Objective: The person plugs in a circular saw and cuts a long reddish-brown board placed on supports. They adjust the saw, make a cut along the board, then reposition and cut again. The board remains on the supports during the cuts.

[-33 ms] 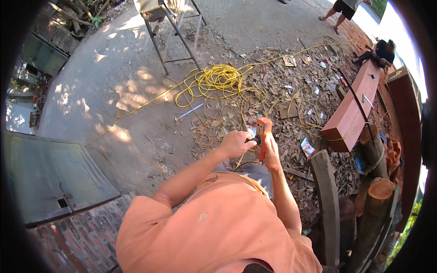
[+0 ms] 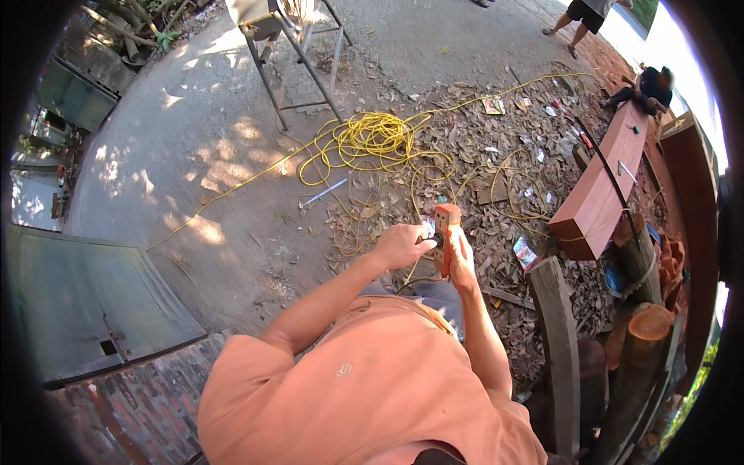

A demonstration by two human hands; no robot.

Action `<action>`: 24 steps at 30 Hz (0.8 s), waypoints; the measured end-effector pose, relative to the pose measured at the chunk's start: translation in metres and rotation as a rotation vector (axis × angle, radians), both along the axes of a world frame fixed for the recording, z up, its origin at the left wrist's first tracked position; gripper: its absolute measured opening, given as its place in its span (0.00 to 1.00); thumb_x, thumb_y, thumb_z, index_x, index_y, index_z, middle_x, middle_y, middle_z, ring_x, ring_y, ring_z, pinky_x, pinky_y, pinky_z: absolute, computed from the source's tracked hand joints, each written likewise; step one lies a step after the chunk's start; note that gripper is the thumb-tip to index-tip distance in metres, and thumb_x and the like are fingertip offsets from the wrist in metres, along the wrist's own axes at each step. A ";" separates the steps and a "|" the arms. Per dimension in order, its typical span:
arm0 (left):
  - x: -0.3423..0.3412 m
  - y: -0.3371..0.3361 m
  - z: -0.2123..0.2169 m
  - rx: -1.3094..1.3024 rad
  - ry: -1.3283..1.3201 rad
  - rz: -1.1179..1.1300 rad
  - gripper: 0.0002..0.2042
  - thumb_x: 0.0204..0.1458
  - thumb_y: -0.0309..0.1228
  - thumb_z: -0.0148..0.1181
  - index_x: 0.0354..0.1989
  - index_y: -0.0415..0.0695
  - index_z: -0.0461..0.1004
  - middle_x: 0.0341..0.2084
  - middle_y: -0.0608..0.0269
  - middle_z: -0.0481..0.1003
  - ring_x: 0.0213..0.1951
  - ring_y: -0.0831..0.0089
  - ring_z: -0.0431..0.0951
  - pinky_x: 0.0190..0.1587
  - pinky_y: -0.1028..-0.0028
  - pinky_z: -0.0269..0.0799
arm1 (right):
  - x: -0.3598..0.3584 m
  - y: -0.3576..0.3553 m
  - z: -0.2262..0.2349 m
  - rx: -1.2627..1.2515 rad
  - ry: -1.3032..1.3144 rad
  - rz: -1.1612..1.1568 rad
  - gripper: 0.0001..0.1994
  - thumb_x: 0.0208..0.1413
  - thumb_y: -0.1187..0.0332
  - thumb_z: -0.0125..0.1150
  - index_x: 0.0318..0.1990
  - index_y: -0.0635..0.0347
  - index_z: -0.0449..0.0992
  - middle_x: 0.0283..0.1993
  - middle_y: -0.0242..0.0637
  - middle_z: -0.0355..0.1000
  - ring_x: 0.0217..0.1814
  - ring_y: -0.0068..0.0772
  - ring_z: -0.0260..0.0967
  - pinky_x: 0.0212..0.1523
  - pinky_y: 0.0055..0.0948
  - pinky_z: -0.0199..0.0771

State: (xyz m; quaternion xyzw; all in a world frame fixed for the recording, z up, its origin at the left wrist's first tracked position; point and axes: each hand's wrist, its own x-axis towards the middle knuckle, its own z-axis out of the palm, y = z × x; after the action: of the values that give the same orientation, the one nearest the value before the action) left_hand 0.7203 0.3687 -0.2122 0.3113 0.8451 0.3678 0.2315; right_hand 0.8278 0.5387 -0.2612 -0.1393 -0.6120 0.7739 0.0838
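Note:
An orange power strip with sockets along its face stands on end in front of my body. My right hand is wrapped round its right side. From the left, my left hand pinches a black plug against the sockets. Fingers cover most of the plug, so how deep it sits cannot be made out. A yellow cable runs close below my hands. Beyond them a large tangle of yellow cable lies on the ground.
At the right lie a long reddish wooden beam and a grey plank, near cut logs. A person sits at the beam's far end; another stands beyond. A metal stand rises ahead; a metal door is at left.

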 end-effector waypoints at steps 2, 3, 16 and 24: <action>-0.007 -0.003 -0.027 0.113 0.183 0.047 0.18 0.57 0.46 0.64 0.44 0.42 0.81 0.33 0.50 0.82 0.38 0.47 0.82 0.43 0.56 0.76 | -0.002 0.014 -0.036 0.007 -0.153 -0.122 0.19 0.75 0.53 0.49 0.59 0.58 0.72 0.35 0.22 0.62 0.34 0.15 0.59 0.36 0.22 0.64; -0.010 -0.010 -0.045 0.166 0.299 0.081 0.19 0.57 0.46 0.63 0.46 0.43 0.80 0.35 0.49 0.83 0.40 0.48 0.82 0.44 0.56 0.76 | -0.001 0.025 -0.055 0.007 -0.222 -0.161 0.18 0.75 0.53 0.49 0.56 0.58 0.73 0.33 0.20 0.61 0.32 0.14 0.58 0.33 0.21 0.62; 0.129 -0.316 -0.107 -0.749 -0.644 0.866 0.11 0.60 0.32 0.58 0.29 0.37 0.79 0.20 0.54 0.78 0.18 0.64 0.77 0.20 0.62 0.72 | 0.023 0.140 -0.361 0.129 -1.020 -0.213 0.27 0.57 0.50 0.64 0.54 0.64 0.78 0.47 0.56 0.80 0.54 0.55 0.78 0.58 0.45 0.75; 0.257 -0.178 -0.021 -0.841 -1.078 1.035 0.16 0.65 0.41 0.62 0.44 0.38 0.82 0.30 0.64 0.80 0.33 0.76 0.79 0.37 0.71 0.76 | -0.003 0.191 -0.490 0.340 -1.097 0.364 0.26 0.61 0.50 0.59 0.61 0.54 0.75 0.58 0.57 0.77 0.63 0.58 0.74 0.63 0.52 0.72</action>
State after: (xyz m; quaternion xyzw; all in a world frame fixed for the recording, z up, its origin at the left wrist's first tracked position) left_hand 0.9776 0.1904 -0.2331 -0.4428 0.7215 0.1810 0.5007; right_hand 0.8253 0.7297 -0.7513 -0.3960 -0.6950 0.4824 -0.3570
